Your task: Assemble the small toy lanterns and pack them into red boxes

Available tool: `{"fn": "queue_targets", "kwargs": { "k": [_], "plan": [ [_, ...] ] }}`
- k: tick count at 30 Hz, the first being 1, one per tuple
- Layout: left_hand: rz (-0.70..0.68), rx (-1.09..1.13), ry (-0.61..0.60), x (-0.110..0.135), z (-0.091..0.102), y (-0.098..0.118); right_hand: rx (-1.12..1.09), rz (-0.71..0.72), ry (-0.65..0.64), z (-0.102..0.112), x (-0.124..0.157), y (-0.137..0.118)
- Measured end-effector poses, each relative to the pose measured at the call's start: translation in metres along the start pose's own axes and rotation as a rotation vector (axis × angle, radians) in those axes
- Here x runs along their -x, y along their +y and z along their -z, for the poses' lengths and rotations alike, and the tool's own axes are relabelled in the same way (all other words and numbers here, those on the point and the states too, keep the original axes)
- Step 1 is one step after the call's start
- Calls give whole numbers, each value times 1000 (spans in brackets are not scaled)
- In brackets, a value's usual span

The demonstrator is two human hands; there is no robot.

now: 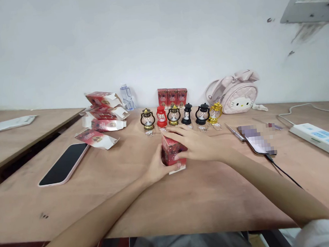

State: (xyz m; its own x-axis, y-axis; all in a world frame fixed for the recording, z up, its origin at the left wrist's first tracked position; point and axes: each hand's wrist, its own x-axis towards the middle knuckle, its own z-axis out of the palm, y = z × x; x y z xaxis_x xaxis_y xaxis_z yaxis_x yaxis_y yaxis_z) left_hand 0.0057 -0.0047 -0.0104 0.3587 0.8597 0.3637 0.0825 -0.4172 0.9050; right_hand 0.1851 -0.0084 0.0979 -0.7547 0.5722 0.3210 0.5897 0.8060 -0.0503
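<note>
A red printed carton (pixel 172 148) stands at the middle of the table, between my two hands, with a pale flap at its lower edge. My left hand (pixel 159 166) grips its lower left side, thumb across the front. Over its top and right side lies my right hand (pixel 194 144), fingers resting on the upper edge and thumb on the front. Just behind is a row of small lanterns: bronze ones (pixel 148 119), a red one (pixel 161 116), black ones (pixel 202 114) and a gold one (pixel 215 112). Small clear packets (pixel 202 128) lie before some lanterns.
Three red boxes (pixel 173 97) stand by the wall. Opened red cartons (pixel 103 125) pile up at left, near a bottle (pixel 126 97) and a phone (pixel 64 164). At right are a pink bag (pixel 240 97), a screwdriver (pixel 235 132), a charging phone (pixel 257 141) and a power strip (pixel 325 141).
</note>
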Motion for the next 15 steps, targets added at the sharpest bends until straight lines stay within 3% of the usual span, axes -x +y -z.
{"fn": "queue_targets", "kwargs": {
  "k": [4,7,11,15],
  "plan": [
    [-151,-190,423,-20,24,10,-36,-90,250,-14,15,2],
    [-143,-291,671,-63,63,32,-122,-186,406,-35,29,7],
    [-129,-300,622,-156,124,48,-228,-228,322,-66,40,15],
    [-3,-450,569,-240,166,17,-247,-209,206,-85,43,23]
  ]
}}
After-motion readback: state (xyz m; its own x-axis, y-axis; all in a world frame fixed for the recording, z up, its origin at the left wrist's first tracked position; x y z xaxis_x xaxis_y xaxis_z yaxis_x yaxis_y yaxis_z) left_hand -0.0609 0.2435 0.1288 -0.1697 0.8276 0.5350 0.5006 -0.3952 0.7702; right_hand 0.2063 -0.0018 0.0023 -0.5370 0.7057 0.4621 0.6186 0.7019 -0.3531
